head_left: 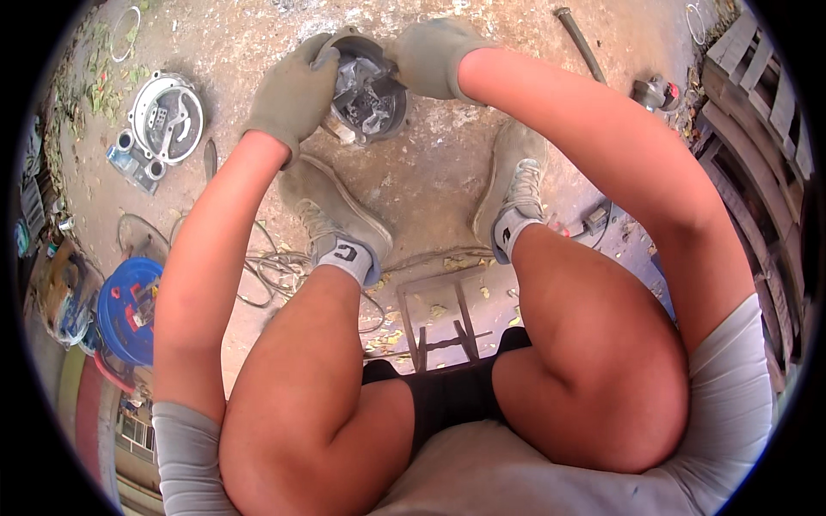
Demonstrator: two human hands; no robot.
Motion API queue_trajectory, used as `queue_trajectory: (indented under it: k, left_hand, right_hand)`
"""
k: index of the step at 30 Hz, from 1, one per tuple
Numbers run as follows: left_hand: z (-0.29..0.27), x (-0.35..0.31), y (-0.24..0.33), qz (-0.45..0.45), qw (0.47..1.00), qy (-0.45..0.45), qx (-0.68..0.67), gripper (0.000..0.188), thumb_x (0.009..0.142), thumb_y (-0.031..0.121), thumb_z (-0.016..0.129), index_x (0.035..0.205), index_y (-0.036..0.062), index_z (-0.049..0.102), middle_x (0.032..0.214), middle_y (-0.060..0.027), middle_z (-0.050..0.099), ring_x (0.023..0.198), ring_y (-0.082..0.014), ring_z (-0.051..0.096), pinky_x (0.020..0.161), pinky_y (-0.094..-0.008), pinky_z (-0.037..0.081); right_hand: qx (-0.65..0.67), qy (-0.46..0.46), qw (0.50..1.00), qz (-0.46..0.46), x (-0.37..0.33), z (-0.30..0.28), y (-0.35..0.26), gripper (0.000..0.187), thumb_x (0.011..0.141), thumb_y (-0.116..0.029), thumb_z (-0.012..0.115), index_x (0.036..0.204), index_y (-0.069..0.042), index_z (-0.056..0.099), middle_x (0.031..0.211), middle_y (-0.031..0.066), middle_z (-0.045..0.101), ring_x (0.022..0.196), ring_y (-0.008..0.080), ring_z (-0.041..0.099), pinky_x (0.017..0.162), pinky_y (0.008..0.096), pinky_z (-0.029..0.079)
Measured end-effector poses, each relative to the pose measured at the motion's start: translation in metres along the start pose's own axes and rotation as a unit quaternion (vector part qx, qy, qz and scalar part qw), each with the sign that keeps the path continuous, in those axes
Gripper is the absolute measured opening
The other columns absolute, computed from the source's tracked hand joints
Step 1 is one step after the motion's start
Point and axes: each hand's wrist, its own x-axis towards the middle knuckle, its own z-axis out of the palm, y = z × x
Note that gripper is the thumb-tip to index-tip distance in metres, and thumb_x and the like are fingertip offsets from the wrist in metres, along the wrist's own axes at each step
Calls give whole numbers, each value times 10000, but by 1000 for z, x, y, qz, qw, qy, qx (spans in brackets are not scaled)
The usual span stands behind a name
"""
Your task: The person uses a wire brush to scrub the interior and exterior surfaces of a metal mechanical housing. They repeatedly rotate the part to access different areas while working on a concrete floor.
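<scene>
A round dark metal housing (pixel 372 96) with grey parts inside stands on the dusty concrete ground ahead of my feet. My left hand (pixel 292 90), in a grey-green work glove, grips its left rim. My right hand (pixel 433 57), gloved the same way, is closed over the upper right rim. Both forearms reach forward over my bent knees. What lies under the palms is hidden.
A round silver cover plate (pixel 166 116) with a small fitting lies to the left. A blue bucket of tools (pixel 129 311) stands at lower left, loose wires (pixel 271 271) beside my left shoe. A metal rod (pixel 581 43) and wooden pallets (pixel 761 103) are at the right.
</scene>
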Motion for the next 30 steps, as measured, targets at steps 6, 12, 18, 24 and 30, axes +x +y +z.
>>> queue_trajectory:
  k: [6,12,18,24,30]
  left_hand:
    - [0,1,0,7,1000,15,1,592,1102,473,492,1532,93,640,1397,-262,722,1321,-457,666,1149,-484,504]
    - [2,2,5,3,1000,3,15,621,1093,488,474,1538,85,631,1392,-268,722,1319,-467,663,1159,-490,499]
    - [2,4,-3,14,1000,10,-6,605,1092,474,494,1527,78,635,1398,-263,720,1329,-462,657,1150,-491,500]
    - [-2,-2,6,-13,1000,-4,-11,578,1103,458,491,1536,101,630,1418,-272,705,1347,-461,646,1158,-486,496]
    - [1,5,-1,7,1000,4,6,564,1097,436,520,1529,94,640,1422,-268,706,1350,-461,646,1164,-492,491]
  right_hand:
    - [-81,-91,991,54,10,-15,-8,268,1003,-168,706,1229,-148,848,1161,114,829,1018,346,810,795,512,669]
    - [-107,-105,989,6,10,-13,-6,292,1017,-156,674,1260,-164,838,1152,116,832,1028,340,813,807,508,675]
    - [-87,-21,994,-65,-16,-21,-5,324,1054,-241,647,1335,-173,795,1169,95,829,1090,310,805,929,447,657]
    - [-21,-62,997,-36,-25,-22,-4,302,1068,-276,654,1294,-145,805,1178,101,826,1110,298,799,949,445,650]
    - [-153,-136,978,-46,-34,-49,-37,295,993,-245,769,1245,-106,837,1141,85,822,1056,253,800,871,405,656]
